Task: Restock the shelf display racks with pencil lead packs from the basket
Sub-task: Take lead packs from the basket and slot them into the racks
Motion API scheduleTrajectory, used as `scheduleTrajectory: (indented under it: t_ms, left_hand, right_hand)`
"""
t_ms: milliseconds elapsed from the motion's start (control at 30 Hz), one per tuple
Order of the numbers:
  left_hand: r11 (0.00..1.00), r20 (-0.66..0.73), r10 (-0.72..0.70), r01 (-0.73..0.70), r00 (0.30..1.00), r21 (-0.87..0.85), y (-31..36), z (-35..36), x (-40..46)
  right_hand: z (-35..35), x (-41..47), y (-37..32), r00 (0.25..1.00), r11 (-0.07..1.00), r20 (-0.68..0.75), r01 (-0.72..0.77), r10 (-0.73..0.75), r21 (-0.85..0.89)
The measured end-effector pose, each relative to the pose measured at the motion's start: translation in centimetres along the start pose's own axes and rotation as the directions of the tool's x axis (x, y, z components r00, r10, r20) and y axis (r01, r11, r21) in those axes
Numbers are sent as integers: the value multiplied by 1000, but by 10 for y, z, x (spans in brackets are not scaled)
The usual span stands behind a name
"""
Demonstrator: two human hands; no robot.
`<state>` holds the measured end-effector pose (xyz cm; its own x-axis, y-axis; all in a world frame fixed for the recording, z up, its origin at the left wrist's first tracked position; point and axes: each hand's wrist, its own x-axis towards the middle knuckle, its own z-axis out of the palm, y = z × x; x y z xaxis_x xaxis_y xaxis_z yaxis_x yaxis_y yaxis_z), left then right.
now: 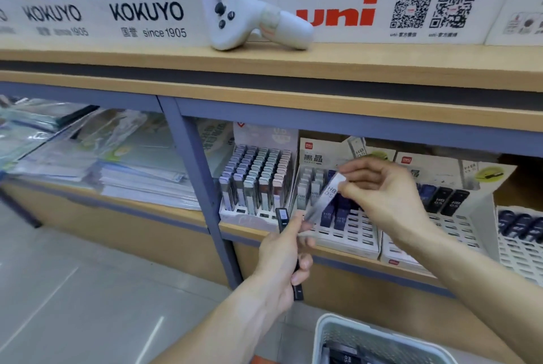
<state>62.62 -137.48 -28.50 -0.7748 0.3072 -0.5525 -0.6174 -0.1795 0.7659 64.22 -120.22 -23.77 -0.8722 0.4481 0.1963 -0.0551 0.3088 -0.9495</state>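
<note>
- Here, your right hand [385,196] pinches a clear pack [326,197] marked HB 0.5 by its upper end, thumb and fingers curled on it; the pack tilts, lower end down to the left, in front of the middle rack [346,234].
- Your left hand [286,258] grips dark packs [283,219], fingers wrapped round them; one end sticks up above the fist, another shows below it. How many packs, you cannot tell. The clear pack's lower end sits just beside your left fingertips; touching or not is unclear.
- Middle rack: a few pale and dark blue packs stand at the back, open slots in front.
- Left rack [255,181]: nearly full of upright packs.
- Right rack [435,216]: a few dark packs at the back.
- Basket [323,331], pale, at the bottom edge below your right forearm; a dark pack marked 0.5 lies inside.
- White controller [258,22] rests on the wooden shelf [117,55] above, against the uni sign [338,15].
</note>
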Motion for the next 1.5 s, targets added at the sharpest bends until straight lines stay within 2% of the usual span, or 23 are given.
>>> scheduleTrajectory:
  t_ms: [100,200,367,433,633,833,933,1067,1100,1133,1200,1233,1267,1333,1500]
  left_hand:
    - [989,-13,-110,108,994,-103,1,-6,6]
    - [971,-6,-130,126,992,-205,2,-9,9]
    - [962,-2,-88,85,996,-260,3,-13,11]
    - [961,-8,-78,73,997,-266,3,-13,13]
    - [954,22,-78,81,997,-289,5,-11,13]
    - [968,12,-74,74,997,-238,6,-5,9]
    - [969,38,-78,85,996,-230,7,-4,8]
    - [958,113,-62,91,992,-271,8,-2,7]
    - [954,135,-57,94,989,-285,8,-1,7]
    - [951,154,-52,96,987,-295,8,1,7]
    - [952,180,-47,99,982,-290,7,6,6]
    - [958,196,-49,101,979,-269,5,9,5]
    - [965,212,-54,106,976,-241,3,12,4]
    - [977,239,-69,114,969,-180,-2,18,2]
    - [996,255,-62,75,965,-42,-11,32,-4]
  right_hand:
    - [17,12,7,983,959,35,181,-178,-217]
    - [29,23,17,950,860,99,311,-297,-404]
    - [36,30,35,928,724,234,374,-291,-579]
    - [34,28,39,928,701,261,372,-265,-608]
    - [36,29,39,927,736,279,370,-250,-567]
    - [40,37,46,951,767,215,306,-222,-564]
    - [41,33,52,943,718,245,332,-227,-612]
    - [34,30,38,896,581,238,427,-374,-693]
    - [31,26,30,899,603,211,418,-385,-680]
    - [26,19,24,920,674,185,381,-347,-633]
    - [15,3,13,974,869,205,183,-96,-461]
    - [9,-7,10,963,930,265,51,51,-365]
    - [2,-15,8,930,958,332,-63,159,-281]
    - [-8,-28,7,872,965,416,-217,258,-144]
    - [-21,-38,12,880,947,370,-323,299,4]
